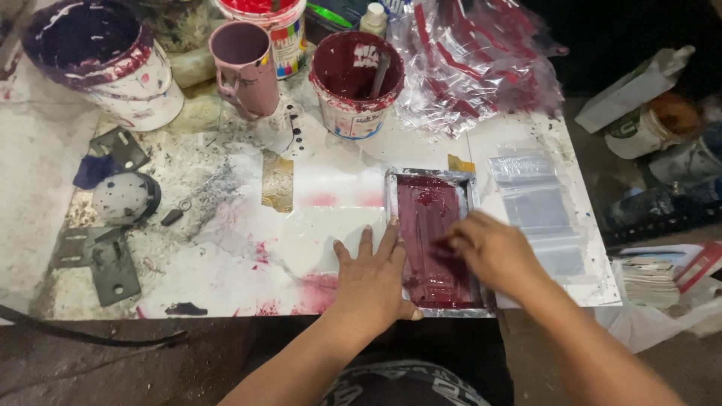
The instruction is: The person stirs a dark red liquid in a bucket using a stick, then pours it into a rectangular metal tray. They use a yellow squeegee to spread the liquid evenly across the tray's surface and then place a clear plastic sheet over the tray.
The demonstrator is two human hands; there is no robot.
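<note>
Two hands work a small printing frame [430,237] at the bench [226,248] front edge: left hand [374,274], grip released, presses flat beside it; right hand [492,252] sweeps inside, grip unclear.

A small screen frame [431,240] of dull grey metal is holding mesh that is glistening wet with dark red ink. Just right of the frame, clear glossy plastic bags [538,203] are lying flat. Behind it, a smooth plastic bucket [355,83] is gleaming with red ink, on a rough, paint-crusted white tabletop [226,248].
</note>
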